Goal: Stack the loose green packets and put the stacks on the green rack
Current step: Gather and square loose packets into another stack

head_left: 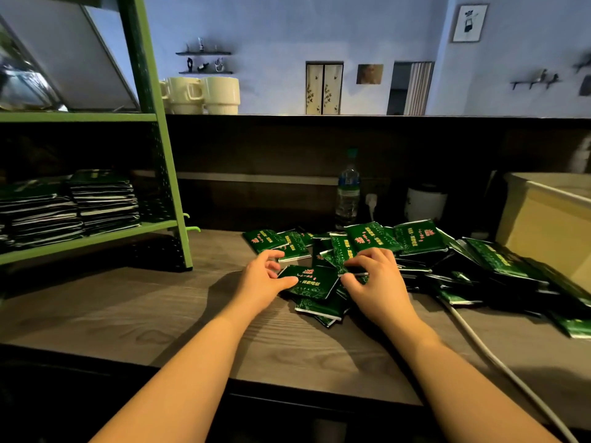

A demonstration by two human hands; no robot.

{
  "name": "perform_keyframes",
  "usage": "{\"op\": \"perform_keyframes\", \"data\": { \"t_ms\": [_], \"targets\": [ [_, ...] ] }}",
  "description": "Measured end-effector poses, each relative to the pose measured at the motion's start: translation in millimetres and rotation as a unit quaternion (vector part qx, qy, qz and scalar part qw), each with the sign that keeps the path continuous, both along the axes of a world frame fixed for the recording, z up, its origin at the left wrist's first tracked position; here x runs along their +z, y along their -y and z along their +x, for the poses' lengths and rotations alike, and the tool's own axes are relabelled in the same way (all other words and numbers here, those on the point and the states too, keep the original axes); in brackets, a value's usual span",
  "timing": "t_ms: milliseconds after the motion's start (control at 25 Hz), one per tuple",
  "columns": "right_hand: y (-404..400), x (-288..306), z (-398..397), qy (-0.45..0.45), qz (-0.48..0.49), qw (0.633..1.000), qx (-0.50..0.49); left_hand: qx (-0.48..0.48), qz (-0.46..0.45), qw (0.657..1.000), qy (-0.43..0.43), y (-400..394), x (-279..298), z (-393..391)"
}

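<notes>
A heap of loose green packets (419, 241) spreads over the wooden counter from the middle to the right edge. Both hands sit at the heap's near left end. My left hand (262, 279) grips the left edge of a small pile of packets (311, 284), thumb on top and fingers curled. My right hand (374, 279) pinches a packet at the pile's right side. The green rack (166, 174) stands at the left, and its lower shelf holds two stacks of packets (102, 199).
A water bottle (348, 193) and a white pot (423, 203) stand behind the heap. A cream box (543, 222) sits at the right. A white cable (492, 356) runs across the counter's near right. Cream mugs (204, 94) stand on the ledge above.
</notes>
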State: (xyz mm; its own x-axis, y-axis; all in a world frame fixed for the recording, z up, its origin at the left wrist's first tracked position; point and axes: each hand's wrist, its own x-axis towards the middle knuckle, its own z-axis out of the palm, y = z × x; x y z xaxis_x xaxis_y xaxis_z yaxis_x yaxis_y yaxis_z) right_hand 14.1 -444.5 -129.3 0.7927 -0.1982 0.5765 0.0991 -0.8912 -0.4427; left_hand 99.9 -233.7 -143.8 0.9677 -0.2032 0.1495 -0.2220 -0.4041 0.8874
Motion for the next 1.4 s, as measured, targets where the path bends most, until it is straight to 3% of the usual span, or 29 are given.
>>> {"op": "perform_keyframes", "data": {
  "t_ms": [200, 400, 480, 640, 1000, 1400],
  "targets": [
    [-0.3, -1.4, 3.4, 0.038, 0.016, 0.998, -0.057, 0.021, 0.122, 0.992, 0.019, 3.7, -1.7, -3.6],
    [-4.0, 0.5, 3.0, 0.075, -0.057, 0.986, -0.139, -0.026, 0.024, 0.999, -0.037, -3.1, -0.7, 4.4],
    [-3.6, 0.3, 5.1, 0.05, -0.071, 0.981, -0.172, -0.021, -0.001, 0.999, -0.031, -4.1, 0.8, 1.7],
    [1.8, -4.7, 6.9, -0.049, -0.045, 0.988, -0.137, 0.006, -0.075, 0.997, -0.009, -6.7, 3.3, -2.9],
    [-1.5, -0.3, 0.4, -0.025, -0.023, 0.997, -0.063, 0.102, -0.221, 0.97, -0.016, -8.3, 4.7, -0.3],
    [-3.4, 13.7, -15.2, -0.005, 0.041, 0.999, 0.0, 0.091, -0.243, 0.963, -0.064, -10.4, 7.9, -3.9]
  ]
}}
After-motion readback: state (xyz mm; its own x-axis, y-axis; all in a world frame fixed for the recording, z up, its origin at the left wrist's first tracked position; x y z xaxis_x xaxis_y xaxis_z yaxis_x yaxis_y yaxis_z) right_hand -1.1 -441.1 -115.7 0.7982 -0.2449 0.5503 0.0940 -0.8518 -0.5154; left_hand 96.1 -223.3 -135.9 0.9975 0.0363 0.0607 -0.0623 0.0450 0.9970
